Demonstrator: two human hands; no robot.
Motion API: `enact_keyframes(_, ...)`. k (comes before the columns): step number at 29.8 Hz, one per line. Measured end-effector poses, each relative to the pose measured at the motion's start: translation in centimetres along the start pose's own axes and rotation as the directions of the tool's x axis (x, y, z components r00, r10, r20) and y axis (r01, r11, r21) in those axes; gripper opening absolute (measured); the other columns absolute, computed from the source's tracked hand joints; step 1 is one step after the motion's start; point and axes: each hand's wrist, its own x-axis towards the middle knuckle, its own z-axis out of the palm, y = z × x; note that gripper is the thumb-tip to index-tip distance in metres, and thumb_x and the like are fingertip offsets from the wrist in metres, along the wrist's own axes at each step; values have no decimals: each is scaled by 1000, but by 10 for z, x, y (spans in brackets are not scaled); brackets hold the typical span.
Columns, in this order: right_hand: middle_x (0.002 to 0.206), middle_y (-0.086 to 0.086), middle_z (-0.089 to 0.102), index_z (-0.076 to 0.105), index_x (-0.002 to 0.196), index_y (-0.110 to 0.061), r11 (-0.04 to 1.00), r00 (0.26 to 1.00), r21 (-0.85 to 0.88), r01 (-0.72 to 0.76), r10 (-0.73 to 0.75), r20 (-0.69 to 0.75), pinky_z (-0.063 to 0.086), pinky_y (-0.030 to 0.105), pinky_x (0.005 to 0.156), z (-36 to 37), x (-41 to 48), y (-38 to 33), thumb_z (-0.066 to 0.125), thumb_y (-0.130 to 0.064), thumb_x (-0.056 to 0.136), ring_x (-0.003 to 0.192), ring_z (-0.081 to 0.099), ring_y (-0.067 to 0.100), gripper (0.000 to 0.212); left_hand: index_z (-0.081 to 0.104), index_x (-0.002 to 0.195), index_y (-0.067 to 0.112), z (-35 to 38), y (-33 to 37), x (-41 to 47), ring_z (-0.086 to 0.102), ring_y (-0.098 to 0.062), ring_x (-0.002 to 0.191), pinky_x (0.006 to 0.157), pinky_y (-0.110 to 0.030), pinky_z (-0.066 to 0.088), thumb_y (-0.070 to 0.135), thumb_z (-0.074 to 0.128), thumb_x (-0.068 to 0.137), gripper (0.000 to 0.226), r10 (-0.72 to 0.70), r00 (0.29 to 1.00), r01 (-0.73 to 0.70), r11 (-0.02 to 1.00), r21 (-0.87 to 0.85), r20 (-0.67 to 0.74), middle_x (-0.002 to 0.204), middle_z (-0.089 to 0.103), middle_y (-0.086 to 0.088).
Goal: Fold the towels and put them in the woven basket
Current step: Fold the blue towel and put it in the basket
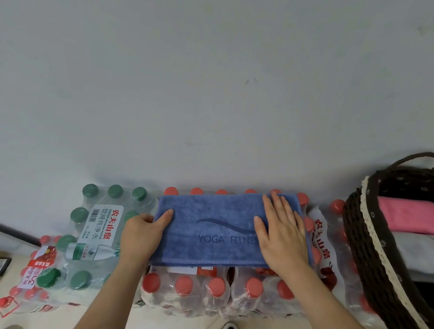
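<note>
blue towel (206,215): folded, lying flat on packs of red-capped bottles (216,291)
left hand (141,233): grips the towel's left edge, thumb on top
right hand (280,234): fingers straight, pressed flat on the towel's right end
woven basket (360,240): at the right, pink towel (411,216) inside

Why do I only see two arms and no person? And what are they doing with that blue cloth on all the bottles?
The camera sits on the person's head and looks down, so you see only their arms, just like when you look down at your own. There is no machine here. A blue towel lies on red-capped packs of water bottles. A green-capped pack stands to the left. The left hand grips the towel's left edge. The right hand lies flat on top of it. On the right is a woven basket with a pink towel and a pale towel already inside.
</note>
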Motion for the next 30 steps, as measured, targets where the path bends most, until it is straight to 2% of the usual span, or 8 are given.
enact_keyframes(9,156,1,28,27,149,-21,916,997,397,-48,20,74,21,36,117,-50,-10,-73,35,-43,100,143,24,18,55,59,76,10,-48,67,-12,56,-15,63,55,-22,39,29,62,88,23,331,942,-326,942,-83,52,68,61,2)
enact_keyframes(12,136,2,54,48,133,-29,369,957,893,-258,-31,290,43,39,104,-86,-10,-134,45,-38,99,119,55,17,35,62,84,20,-96,123,-30,60,-4,66,54,-12,42,27,66,85,8,461,886,-462,875,-143,-42,72,64,8)
enact_keyframes(14,110,4,67,59,116,-27,-53,934,940,-336,-145,326,55,41,82,-113,-7,-165,49,-33,98,86,68,18,22,64,87,21,-128,161,-48,64,-8,64,58,-17,49,27,67,83,8,562,824,-565,800,-202,-73,71,68,3)
enact_keyframes(18,107,8,69,62,119,-24,-402,946,866,-296,-251,206,55,43,80,-160,6,-184,50,-47,93,95,67,25,37,61,88,22,-155,217,-87,69,-14,61,64,-32,57,31,68,81,13,741,667,-719,668,-190,83,70,71,-1)
enact_keyframes(21,108,4,66,68,108,-23,-517,960,815,-261,-229,162,49,39,88,-172,12,-166,39,-49,100,104,62,22,40,58,90,22,-133,230,-107,66,-20,72,70,-38,54,33,63,82,15,806,564,-819,574,-5,178,79,69,0)
enact_keyframes(24,73,1,71,74,75,-18,-557,978,806,-200,-66,197,55,22,59,-155,0,-130,35,-36,102,69,71,10,50,54,94,16,-78,213,-122,59,-23,75,68,-37,49,33,51,90,18,805,542,-840,516,165,242,83,64,-2)
enact_keyframes(27,80,7,68,68,87,-19,-534,936,793,-294,6,351,58,28,64,-119,-23,-81,78,-40,70,75,70,18,29,50,99,15,-7,176,-128,59,-30,81,67,-38,48,28,49,88,17,711,596,-795,587,151,374,91,65,-7)
enact_keyframes(30,79,10,61,62,88,-15,-361,808,836,-413,278,519,49,33,70,-85,-35,-32,56,-39,92,79,60,20,25,49,108,15,63,134,-139,60,-28,83,67,-37,45,23,50,87,22,548,650,-664,746,43,527,94,65,-7)
